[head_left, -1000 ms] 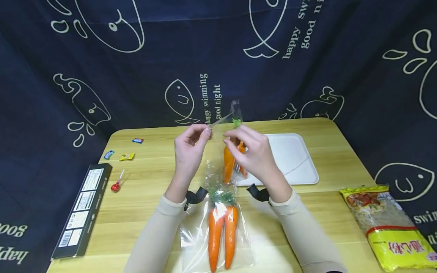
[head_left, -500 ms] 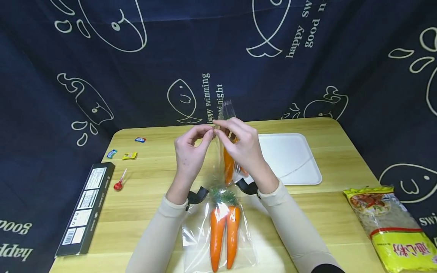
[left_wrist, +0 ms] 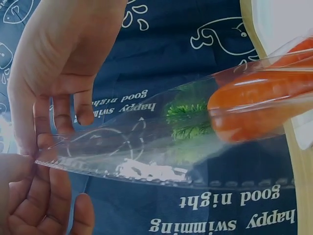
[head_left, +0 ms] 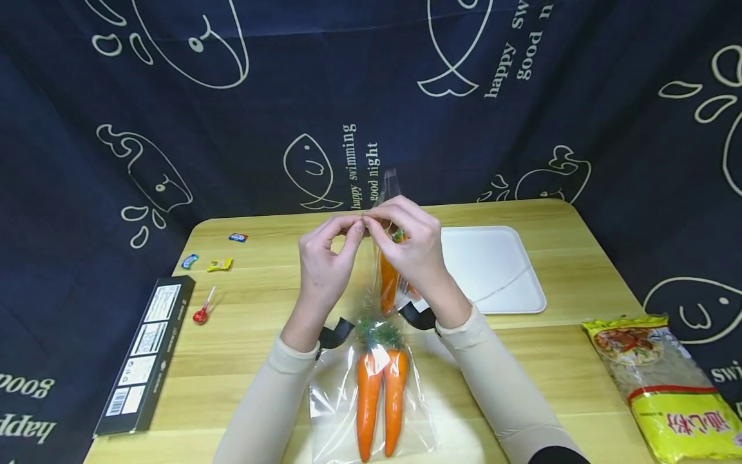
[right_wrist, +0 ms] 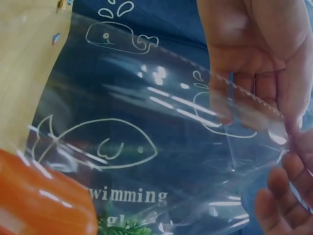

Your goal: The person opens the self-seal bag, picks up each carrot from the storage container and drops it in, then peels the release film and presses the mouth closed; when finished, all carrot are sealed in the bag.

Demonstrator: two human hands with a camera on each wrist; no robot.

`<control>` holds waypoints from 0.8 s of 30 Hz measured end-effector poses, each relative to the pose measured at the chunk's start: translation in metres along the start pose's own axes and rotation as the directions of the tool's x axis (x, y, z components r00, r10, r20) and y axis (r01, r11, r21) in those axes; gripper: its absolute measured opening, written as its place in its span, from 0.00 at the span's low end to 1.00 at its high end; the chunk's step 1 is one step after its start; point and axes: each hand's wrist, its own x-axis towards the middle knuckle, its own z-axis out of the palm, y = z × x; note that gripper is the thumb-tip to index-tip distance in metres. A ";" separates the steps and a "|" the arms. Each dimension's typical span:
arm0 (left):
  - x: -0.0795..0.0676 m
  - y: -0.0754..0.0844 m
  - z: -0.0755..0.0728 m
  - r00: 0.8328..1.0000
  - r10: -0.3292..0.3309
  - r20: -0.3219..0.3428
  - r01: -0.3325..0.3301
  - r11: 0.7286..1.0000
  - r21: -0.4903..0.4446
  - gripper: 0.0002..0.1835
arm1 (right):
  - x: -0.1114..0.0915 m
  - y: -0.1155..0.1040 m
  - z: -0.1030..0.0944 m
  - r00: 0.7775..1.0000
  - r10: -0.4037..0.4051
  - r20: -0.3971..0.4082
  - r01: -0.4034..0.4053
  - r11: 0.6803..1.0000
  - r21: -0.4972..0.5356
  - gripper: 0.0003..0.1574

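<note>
Both hands meet at the mouth of a clear plastic bag (left_wrist: 151,171) held up in front of the dark curtain. With thumb and fingertips, my left hand (head_left: 327,258) pinches a corner of its film. My right hand (head_left: 414,241) pinches the film at the same spot, fingertips touching the left ones. Orange carrots (left_wrist: 264,105) with green tops (left_wrist: 188,120) lie inside the bag; in the head view the right hand partly covers them. Nearer the body, a second clear bag (head_left: 333,412) holds two carrots (head_left: 368,406) and lies flat on the table.
A white tray (head_left: 493,270) stands behind the right hand. At right lies a yellow food packet (head_left: 666,386). On the left are a black box (head_left: 145,354), a red lollipop (head_left: 200,316) and several wrapped sweets (head_left: 220,265). A dark patterned curtain (head_left: 261,96) hangs behind the table.
My right hand was apart from the left, a second ago; it has moved left to meet it and pinches the bag's film. The bag's raised end has shifted slightly. The left hand keeps its pinch.
</note>
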 end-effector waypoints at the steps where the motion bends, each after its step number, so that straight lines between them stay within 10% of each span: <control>1: 0.000 0.001 0.000 1.000 0.012 0.008 -0.012 1.000 0.011 0.09 | 0.000 0.000 -0.002 1.000 -0.009 0.014 0.009 1.000 -0.002 0.03; 6: -0.001 0.004 -0.001 0.998 0.042 0.049 -0.045 0.998 0.051 0.11 | 0.003 -0.004 -0.011 0.990 -0.098 0.105 0.110 0.987 -0.117 0.05; 16: -0.002 0.013 -0.003 0.994 0.099 0.052 -0.106 0.984 0.141 0.07 | 0.010 -0.016 -0.016 0.930 -0.313 0.192 0.366 0.838 -0.405 0.03; 24: -0.002 0.016 -0.003 0.992 0.117 0.036 -0.121 0.987 0.109 0.05 | 0.012 -0.004 -0.016 0.966 -0.207 0.152 0.225 0.968 -0.114 0.04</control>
